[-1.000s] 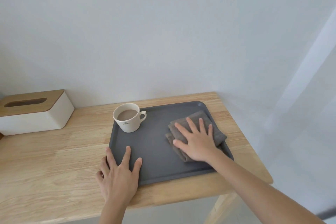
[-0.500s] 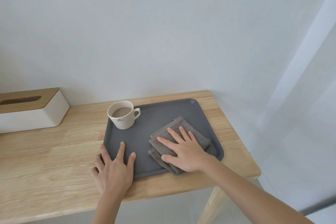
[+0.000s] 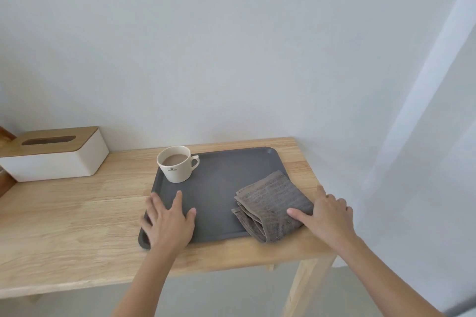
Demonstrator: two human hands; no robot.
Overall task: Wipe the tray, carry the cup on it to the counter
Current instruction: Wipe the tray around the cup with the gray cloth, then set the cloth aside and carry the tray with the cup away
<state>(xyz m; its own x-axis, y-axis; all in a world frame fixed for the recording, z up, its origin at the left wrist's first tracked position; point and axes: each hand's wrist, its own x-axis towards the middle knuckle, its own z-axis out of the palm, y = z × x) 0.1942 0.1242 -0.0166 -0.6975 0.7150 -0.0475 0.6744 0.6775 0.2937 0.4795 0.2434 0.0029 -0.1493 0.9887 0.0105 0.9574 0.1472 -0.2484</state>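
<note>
A dark grey tray (image 3: pixel 219 183) lies on the wooden table. At its back left corner stands a white cup (image 3: pixel 176 170) with a milky brown drink, handle to the right. A folded grey-brown cloth (image 3: pixel 273 203) covers the tray's front right corner and hangs over its edge. My left hand (image 3: pixel 167 221) lies flat, fingers spread, on the tray's front left corner. My right hand (image 3: pixel 327 216) rests at the cloth's right edge. Its thumb lies on the cloth and its fingers are spread over the table beyond.
The wooden table (image 3: pixel 77 213) ends just right of the tray, with a leg (image 3: pixel 306 288) below. A white tissue box with a wooden lid (image 3: pixel 54 154) stands at the back left by the wall. Pale curtain (image 3: pixel 425 136) hangs to the right.
The cloth has slid from the tray's middle to its front right corner. My right hand moved right with it and now sits mostly off it. My left hand stays on the tray's corner.
</note>
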